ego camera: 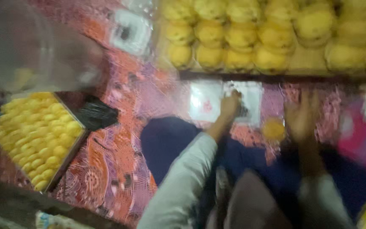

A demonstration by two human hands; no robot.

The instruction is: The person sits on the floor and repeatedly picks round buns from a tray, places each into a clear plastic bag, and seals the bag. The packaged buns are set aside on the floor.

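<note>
The picture is blurred by motion. My left hand (230, 106) reaches forward onto two clear plastic packets (208, 101) lying flat on the patterned red mat (119, 140); whether it grips one I cannot tell. My right hand (302, 116) hovers with fingers spread, holding nothing. A single round yellow sweet (273, 129) lies on the mat just left of that hand. Beyond both hands stands a large tray of big yellow sweets (272, 38) in rows.
At the left sits a tray of small yellow sweets (34, 135), with a black plastic bag (96, 114) beside it. A clear plastic container (30, 46) blurs the upper left. Another clear packet (130, 32) lies at the back. My dark blue lap (170, 140) fills the foreground.
</note>
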